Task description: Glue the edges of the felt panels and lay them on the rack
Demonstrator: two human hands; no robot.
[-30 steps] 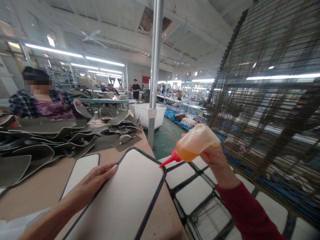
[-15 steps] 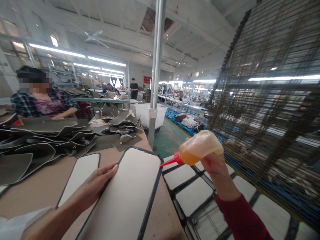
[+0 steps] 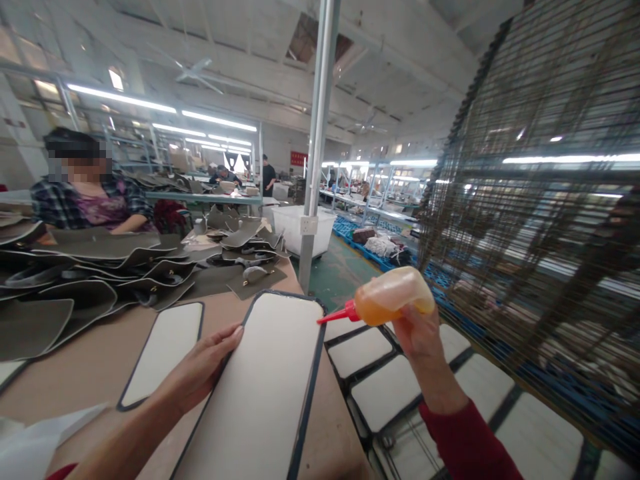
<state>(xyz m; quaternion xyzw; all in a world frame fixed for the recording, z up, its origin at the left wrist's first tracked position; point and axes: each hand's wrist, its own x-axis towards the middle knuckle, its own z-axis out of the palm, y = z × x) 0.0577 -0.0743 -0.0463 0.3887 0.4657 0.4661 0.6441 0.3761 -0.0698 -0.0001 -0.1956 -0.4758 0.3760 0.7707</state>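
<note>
A long white panel with a dark blue rim (image 3: 260, 380) is tilted up in front of me. My left hand (image 3: 213, 363) grips its left edge, thumb on the white face and the other fingers partly hidden behind. In my right hand (image 3: 417, 330) is a clear squeeze bottle (image 3: 393, 297) of amber liquid, lying nearly level. Its red nozzle (image 3: 335, 313) points left, with the tip at the panel's upper right edge. Another white panel with a dark rim (image 3: 165, 350) lies on the brown table (image 3: 335, 427), left of the held one.
Stacked grey-brown sheets (image 3: 100, 273) cover the table's left side, and a co-worker (image 3: 95, 193) sits behind them. A metal post (image 3: 317, 133) rises beyond the table. More white panels (image 3: 385, 393) lie low on the right, beside a tall wire rack (image 3: 525, 153). A white bin (image 3: 287, 227) stands behind.
The bottle has shifted slightly left and its nozzle tip has moved a little up and left along the panel's corner. My left hand keeps its grip. The view has turned slightly.
</note>
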